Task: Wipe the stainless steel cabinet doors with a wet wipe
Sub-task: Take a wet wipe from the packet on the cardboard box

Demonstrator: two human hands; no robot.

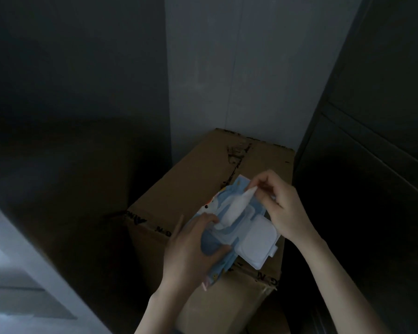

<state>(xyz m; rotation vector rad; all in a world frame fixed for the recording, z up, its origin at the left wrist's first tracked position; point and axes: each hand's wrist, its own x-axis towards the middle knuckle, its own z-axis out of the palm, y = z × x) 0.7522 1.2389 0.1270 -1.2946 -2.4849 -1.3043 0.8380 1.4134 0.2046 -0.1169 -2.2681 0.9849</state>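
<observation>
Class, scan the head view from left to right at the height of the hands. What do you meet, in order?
Pale panel → left hand → wet wipe → right hand → dark cabinet door. The wipe pack and cardboard box overlap the hands, so they are left out.

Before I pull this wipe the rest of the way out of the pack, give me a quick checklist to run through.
1. Lid flipped open: ok.
2. Left hand grips the wipe pack: ok.
3. Right hand pinches the tip of the wet wipe: ok.
4. Wipe clear of the opening: not ok, its lower end is inside the pack.
5. Only one wipe coming out: cannot tell.
</observation>
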